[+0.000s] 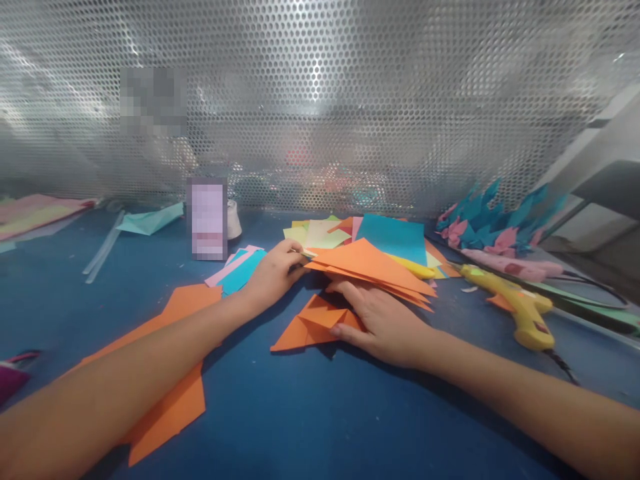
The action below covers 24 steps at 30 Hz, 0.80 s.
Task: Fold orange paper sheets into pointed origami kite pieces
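Note:
My left hand (280, 272) is closed in a pinch at the left tip of a stack of orange paper sheets (373, 263). A thin pale edge (309, 253) shows by its fingertips, but what it grips is unclear. Under the raised stack, my right hand (387, 325) has its thumb and fingers around the right side of a folded orange paper piece (315, 327), whose pointed left corner reaches the table. Its upper fingers are partly hidden by the stack. More orange paper (185, 393) lies beneath my left forearm.
Blue and pink paper strips (243, 267) lie left, before a propped phone (209, 220) and a white spool (233, 220). Blue sheets (393, 235) and a yellow-handled tool (413, 268) sit behind the stack. Right are yellow (525, 313) and pink glue guns (515, 264) with cords. A perforated metal panel (320, 100) stands behind.

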Tool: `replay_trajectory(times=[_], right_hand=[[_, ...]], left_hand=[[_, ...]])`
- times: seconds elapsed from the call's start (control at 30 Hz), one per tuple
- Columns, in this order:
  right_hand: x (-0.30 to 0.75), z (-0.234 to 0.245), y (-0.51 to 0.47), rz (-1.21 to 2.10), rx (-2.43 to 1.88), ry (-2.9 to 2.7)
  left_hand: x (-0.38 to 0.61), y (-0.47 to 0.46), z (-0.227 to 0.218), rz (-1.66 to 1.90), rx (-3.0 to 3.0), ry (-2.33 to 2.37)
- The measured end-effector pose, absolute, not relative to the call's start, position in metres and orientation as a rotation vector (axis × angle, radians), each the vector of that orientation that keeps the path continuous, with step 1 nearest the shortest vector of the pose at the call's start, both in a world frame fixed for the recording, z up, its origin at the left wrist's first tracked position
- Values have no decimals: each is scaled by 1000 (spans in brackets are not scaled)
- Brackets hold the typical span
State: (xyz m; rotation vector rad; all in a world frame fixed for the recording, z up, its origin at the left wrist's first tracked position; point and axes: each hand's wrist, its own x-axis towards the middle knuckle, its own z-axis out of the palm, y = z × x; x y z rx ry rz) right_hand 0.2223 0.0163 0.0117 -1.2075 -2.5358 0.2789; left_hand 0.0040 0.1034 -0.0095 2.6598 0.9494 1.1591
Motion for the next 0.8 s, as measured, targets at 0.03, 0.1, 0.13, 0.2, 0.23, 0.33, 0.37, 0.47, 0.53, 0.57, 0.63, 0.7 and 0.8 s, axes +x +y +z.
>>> replay_trajectory(times=[0.03, 0.1, 0.13, 0.2, 0.23, 0.33, 0.37, 0.47, 0.53, 0.57, 0.63, 0.7, 0.8], right_hand=[[222, 13, 16, 255, -1158, -2557], [222, 15, 16, 217, -972, -2639], [222, 16, 17, 214, -856, -2695], [222, 16, 18, 226, -664, -2787], [223, 15, 18, 226, -614, -2813], [222, 14, 18, 164, -612, -2789], [222, 14, 17, 144, -616, -2769], [220, 18, 15, 139, -539, -2777], [220, 21, 13, 178, -475, -2826], [221, 23, 12, 204, -452, -2847], [222, 25, 11, 236, -434, -2877], [222, 26, 10, 199, -450, -2892], [221, 24, 9, 75, -539, -2885]], left_hand=[[4, 103, -9, 1167, 2652, 960], [3, 103, -8, 1187, 2633, 978], [3, 103, -8, 1197, 2623, 984], [2, 103, -7, 1213, 2603, 992], [2, 103, -7, 1218, 2594, 993], [2, 103, -7, 1227, 2569, 992], [2, 103, -7, 1231, 2562, 993], [2, 104, -7, 1250, 2547, 1002], [2, 103, -7, 1261, 2536, 1006], [2, 103, -7, 1264, 2531, 1008], [2, 103, -7, 1264, 2522, 1009], [2, 102, -6, 1261, 2514, 1009], [3, 101, -5, 1261, 2505, 1010]])
